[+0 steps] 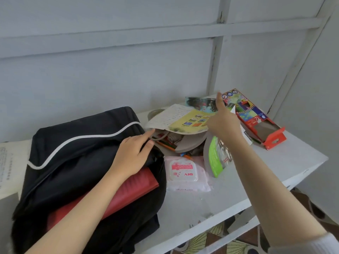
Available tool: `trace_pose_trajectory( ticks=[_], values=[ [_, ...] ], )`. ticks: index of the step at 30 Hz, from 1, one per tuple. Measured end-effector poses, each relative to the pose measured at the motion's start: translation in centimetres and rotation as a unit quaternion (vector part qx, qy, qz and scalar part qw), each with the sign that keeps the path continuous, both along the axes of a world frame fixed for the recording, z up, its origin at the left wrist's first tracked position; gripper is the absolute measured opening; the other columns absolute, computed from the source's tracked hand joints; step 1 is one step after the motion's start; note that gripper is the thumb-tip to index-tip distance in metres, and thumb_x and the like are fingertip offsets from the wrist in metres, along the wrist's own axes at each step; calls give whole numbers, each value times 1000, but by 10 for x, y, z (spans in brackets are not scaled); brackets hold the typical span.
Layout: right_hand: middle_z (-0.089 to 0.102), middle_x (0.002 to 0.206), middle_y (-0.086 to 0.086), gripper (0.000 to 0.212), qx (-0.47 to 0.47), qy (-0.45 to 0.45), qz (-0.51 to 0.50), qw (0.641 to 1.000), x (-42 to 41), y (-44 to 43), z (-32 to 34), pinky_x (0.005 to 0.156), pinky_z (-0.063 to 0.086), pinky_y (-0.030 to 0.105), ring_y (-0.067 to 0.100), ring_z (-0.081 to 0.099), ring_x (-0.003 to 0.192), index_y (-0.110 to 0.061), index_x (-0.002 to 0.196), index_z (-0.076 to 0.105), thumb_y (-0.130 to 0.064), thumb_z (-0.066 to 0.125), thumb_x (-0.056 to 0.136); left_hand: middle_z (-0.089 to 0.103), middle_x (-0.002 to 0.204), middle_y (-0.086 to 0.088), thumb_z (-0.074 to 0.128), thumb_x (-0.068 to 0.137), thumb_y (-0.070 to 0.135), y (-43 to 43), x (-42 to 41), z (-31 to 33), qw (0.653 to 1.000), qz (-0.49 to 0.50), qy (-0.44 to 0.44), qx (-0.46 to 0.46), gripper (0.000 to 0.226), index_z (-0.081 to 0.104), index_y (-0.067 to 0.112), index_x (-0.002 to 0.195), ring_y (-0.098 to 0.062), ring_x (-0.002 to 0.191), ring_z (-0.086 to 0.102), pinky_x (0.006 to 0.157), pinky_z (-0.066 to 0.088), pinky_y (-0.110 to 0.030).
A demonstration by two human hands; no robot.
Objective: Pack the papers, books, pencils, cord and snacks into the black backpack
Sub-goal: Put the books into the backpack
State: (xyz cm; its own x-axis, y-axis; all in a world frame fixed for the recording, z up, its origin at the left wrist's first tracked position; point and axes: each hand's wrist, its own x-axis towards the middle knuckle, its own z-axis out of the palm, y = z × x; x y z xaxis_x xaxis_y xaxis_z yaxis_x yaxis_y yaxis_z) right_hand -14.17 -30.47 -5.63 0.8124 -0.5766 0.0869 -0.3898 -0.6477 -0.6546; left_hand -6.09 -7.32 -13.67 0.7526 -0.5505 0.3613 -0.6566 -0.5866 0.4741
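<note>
The black backpack (77,143) lies on the white table (275,162), its mouth facing right with a red book (135,187) sticking out. My left hand (134,154) rests on the backpack's opening edge, fingers stretched toward the pile. My right hand (222,121) grips the right edge of a yellow-and-white booklet (183,118) lifted off the pile, thumb up. Under it lie loose coloured pencils (168,146) and a grey cord (161,136). An open red pencil box (256,120) sits at the far right. A green-and-white snack pouch (216,158) stands below my right wrist.
A pink wet-wipes pack (185,173) lies right of the backpack mouth. A printed sheet (9,165) lies at the left edge. The grey panelled wall (128,61) stands close behind the table. A patterned floor (211,241) shows below the table's front edge.
</note>
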Motion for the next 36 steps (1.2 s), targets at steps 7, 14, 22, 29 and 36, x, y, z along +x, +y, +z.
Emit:
trace_pose_trajectory(
  ticks=[7,14,22,29,36],
  values=[
    [53,126,3,75,129,-115,-22,985,-17,-31,27,64,41,31,18,53,73,-43,148,8,-2,33,90,56,128,-2,46,96,25,-30,-4,14,995,18,13,-94,42,44,21,138,-13,120,47,95,31,-22],
    [41,147,0,78,286,-235,-11,929,-22,-44,39,70,52,40,29,61,81,-59,139,16,-4,39,89,44,140,6,69,75,14,-61,-11,23,996,-59,-13,-68,73,37,26,140,-13,130,38,106,35,-32],
    [69,109,7,79,449,-333,74,826,-30,-49,42,62,54,33,17,65,64,-57,141,13,-1,42,93,52,129,6,51,62,1,-80,-17,49,909,-69,319,-258,80,43,35,134,-9,112,51,94,43,-33],
    [72,105,0,75,561,-348,100,744,-27,-48,29,77,55,41,25,68,84,-51,144,16,-4,45,92,50,135,-19,46,78,40,-70,-16,52,544,-169,643,-512,60,48,9,129,-37,127,44,102,35,-56],
    [71,108,2,65,642,-259,152,705,-24,-21,-4,65,57,39,26,70,79,-41,146,18,-6,36,95,53,135,-12,41,78,70,-87,-34,61,545,-239,611,-521,74,54,22,132,-36,123,50,100,39,-56]
  ],
)
